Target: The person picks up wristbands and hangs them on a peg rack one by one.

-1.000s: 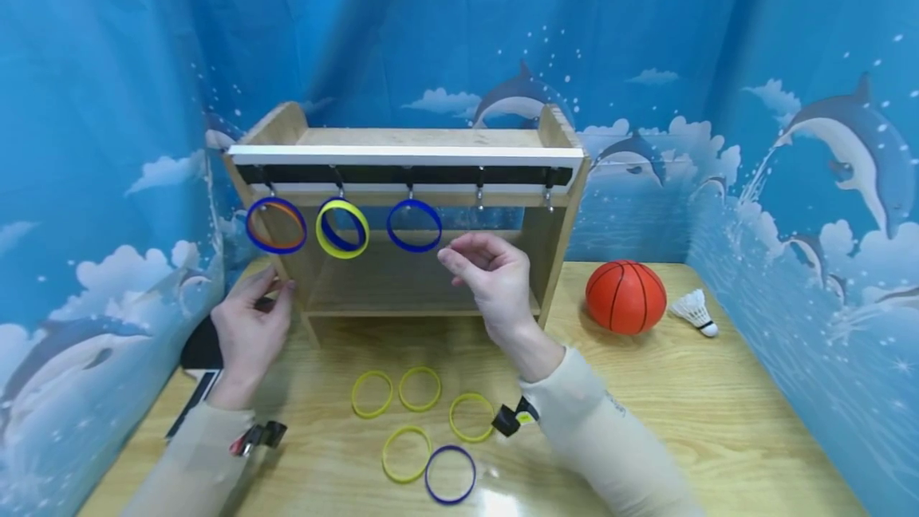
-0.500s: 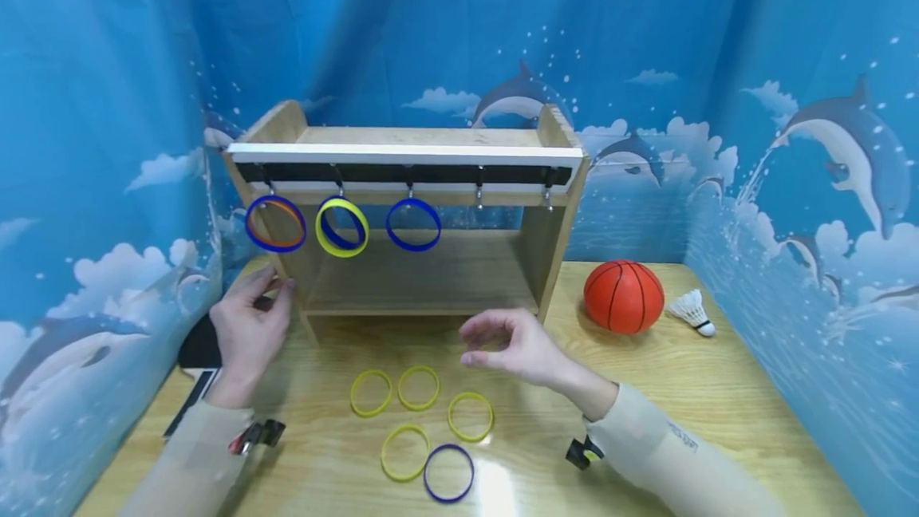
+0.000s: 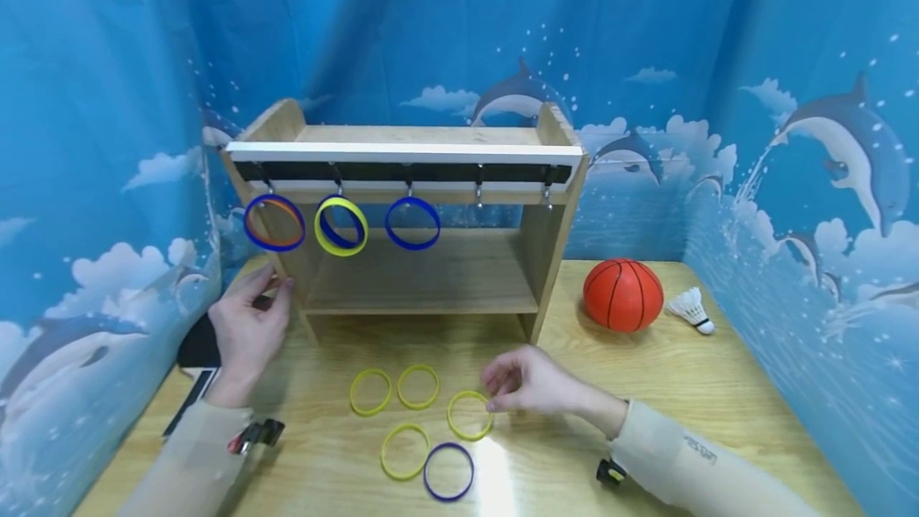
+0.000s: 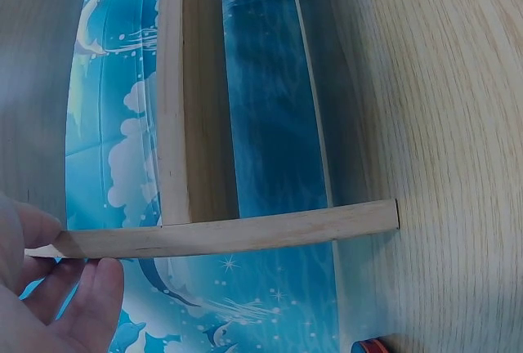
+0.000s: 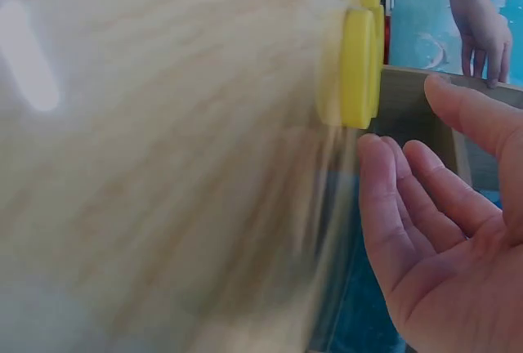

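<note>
Left fingers (image 4: 100, 297) gripping shelf edge (image 4: 229, 236), parted right fingers (image 5: 382, 198) near ring (image 3: 470, 437)

The head view looks forward and down; 2 wrist views look closer; all 3 share the shelf (image 3: 431, 282).

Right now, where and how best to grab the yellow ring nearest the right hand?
Probably by the right edge of the yellow ring, from above and the right: it lies flat on the table, and its open middle leaves room to pinch the band inside and out. The right hand is on that side.
</note>
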Action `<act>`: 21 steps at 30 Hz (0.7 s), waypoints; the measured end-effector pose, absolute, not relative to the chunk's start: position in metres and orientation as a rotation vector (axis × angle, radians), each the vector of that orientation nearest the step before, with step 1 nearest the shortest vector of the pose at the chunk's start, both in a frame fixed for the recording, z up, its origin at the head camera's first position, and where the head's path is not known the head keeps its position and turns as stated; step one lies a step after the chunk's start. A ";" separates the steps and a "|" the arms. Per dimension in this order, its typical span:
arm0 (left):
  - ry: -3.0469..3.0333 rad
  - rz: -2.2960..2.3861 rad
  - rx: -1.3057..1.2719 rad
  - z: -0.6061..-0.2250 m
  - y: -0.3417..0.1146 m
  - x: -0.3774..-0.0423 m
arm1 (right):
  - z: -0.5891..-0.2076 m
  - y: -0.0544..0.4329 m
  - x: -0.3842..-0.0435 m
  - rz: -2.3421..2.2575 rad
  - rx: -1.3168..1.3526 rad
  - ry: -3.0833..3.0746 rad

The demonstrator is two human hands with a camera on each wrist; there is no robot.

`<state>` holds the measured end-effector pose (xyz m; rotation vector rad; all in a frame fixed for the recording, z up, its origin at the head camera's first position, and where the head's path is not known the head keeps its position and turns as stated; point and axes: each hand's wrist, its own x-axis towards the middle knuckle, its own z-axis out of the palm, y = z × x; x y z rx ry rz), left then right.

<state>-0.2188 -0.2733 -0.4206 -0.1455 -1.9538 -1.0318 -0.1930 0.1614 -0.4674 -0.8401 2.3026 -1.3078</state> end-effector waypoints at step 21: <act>-1.962 -1.042 -0.125 -0.422 -0.274 -0.219 | -0.478 0.146 -0.192 -1.207 -0.802 2.473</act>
